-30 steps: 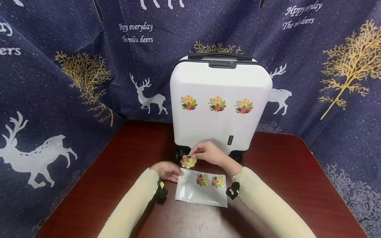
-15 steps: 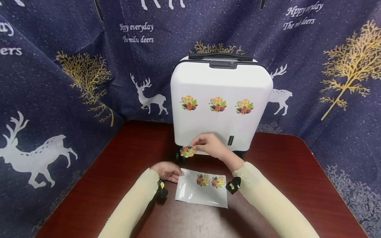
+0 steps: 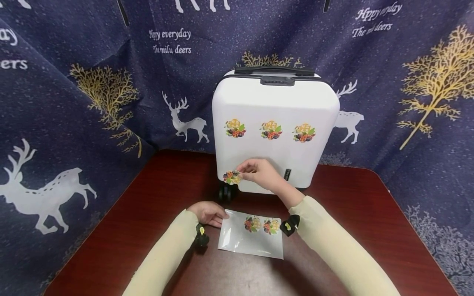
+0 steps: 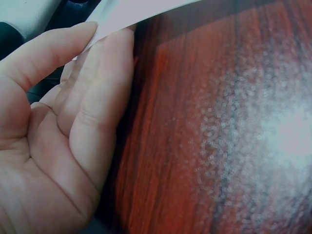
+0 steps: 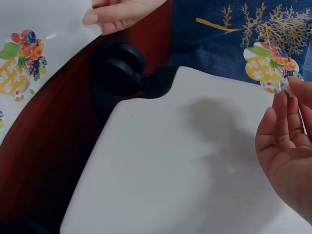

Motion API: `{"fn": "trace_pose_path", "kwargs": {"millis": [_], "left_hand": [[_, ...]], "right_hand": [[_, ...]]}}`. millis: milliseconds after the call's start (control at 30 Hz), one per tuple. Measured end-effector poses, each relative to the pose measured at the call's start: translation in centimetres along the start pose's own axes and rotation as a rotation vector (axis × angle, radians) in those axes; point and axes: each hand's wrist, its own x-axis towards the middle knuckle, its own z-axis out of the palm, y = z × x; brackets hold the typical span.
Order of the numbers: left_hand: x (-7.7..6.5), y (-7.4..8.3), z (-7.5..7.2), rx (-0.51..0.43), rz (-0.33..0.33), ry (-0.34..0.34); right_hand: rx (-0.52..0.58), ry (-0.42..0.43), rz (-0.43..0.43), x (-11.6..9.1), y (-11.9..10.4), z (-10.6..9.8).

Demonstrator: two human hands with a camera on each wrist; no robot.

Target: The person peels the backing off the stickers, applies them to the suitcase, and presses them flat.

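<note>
My right hand (image 3: 261,174) pinches a fruit-patterned sticker (image 3: 232,177) by its edge, in front of the lower left of the white suitcase (image 3: 255,154). In the right wrist view that sticker (image 5: 271,67) shows yellow lettering, berries and leaves. My left hand (image 3: 208,213) holds the upper left corner of a sticker sheet (image 3: 237,238) between thumb and fingers. The left wrist view has the sheet's pale edge (image 4: 131,12) under the thumb tip. Two fruit stickers (image 3: 261,225) sit on the sheet's right half. Three matching stickers (image 3: 271,130) form a row across the suitcase front.
The suitcase stands upright at the back of the reddish-brown table (image 3: 177,176), its black wheel (image 3: 225,192) at lower left. A black handle (image 3: 274,71) tops it. Behind hangs a dark blue curtain (image 3: 148,82) printed with deer and trees.
My right hand has risen from just above the sheet to the suitcase's lower left, carrying the sticker. My left hand and the sheet have stayed put.
</note>
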Motion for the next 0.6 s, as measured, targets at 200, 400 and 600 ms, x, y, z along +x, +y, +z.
{"fn": "trace_pose_path", "kwargs": {"millis": [200,400,600], "left_hand": [[0.0,-0.1,0.0,0.003,0.009,0.014],[0.2,-0.1,-0.1,0.001,0.004,0.021],[0.2,-0.1,-0.1,-0.009,0.000,0.030]], "right_hand": [[-0.010,0.048,0.020,0.3,-0.4,-0.3],[-0.003,0.111,0.052,0.7,-0.8,-0.3],[-0.022,0.170,0.071,1.2,-1.2,-0.3]]}}
